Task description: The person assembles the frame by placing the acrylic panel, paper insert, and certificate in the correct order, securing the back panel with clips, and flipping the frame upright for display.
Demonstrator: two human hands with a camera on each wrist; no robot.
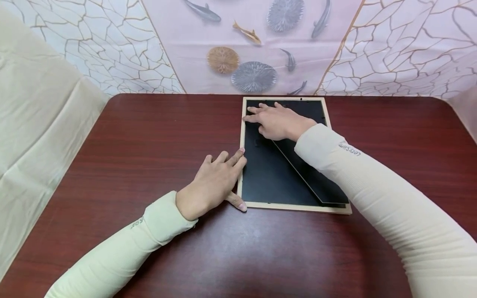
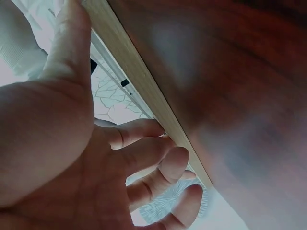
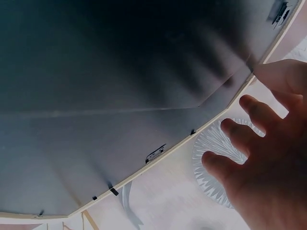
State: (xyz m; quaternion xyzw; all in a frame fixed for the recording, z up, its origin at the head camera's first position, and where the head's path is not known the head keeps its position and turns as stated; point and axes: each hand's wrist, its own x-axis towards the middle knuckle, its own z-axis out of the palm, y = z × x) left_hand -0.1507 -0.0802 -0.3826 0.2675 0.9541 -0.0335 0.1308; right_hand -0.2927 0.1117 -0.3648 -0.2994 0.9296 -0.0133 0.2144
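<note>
A picture frame with a pale wooden rim (image 1: pixel 298 208) lies on the table, its black backing board (image 1: pixel 273 182) facing up. A long black flap, like an easel stand (image 1: pixel 318 178), runs slantwise over the board. At the frame's left side is my left hand (image 1: pixel 214 182), fingers touching the rim and thumb at the near left corner. My right hand (image 1: pixel 279 122) is over the upper part of the board with fingers spread; its wrist and sleeve hide part of the flap. In the right wrist view, small dark tabs (image 3: pixel 113 191) line the rim's inner edge.
The reddish-brown table (image 1: pixel 149 136) extends around the frame on all sides. Behind its far edge hangs a patterned cloth (image 1: pixel 261 49) with fish and round motifs. A plain pale cloth (image 1: pixel 37 124) hangs at the left.
</note>
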